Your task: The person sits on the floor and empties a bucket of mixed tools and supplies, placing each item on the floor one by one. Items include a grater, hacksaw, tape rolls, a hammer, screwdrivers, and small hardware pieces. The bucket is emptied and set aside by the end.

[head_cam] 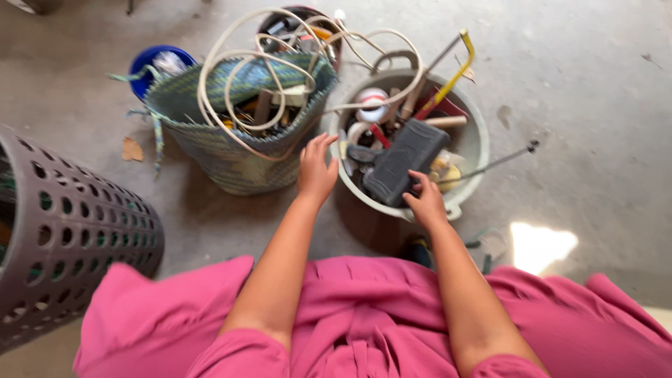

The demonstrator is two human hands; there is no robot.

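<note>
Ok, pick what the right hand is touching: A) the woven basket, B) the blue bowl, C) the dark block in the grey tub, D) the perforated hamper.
C: the right hand rests its fingers on the dark block lying in the grey tub.

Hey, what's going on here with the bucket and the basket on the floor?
A person in a pink garment reaches with both hands into a grey bucket full of tools on a concrete floor. The right hand touches a dark grey case lying on top. The left hand is spread open at the rim, between the bucket and a woven basket holding a coiled white cable. A perforated grey hamper lies to the left.
</note>
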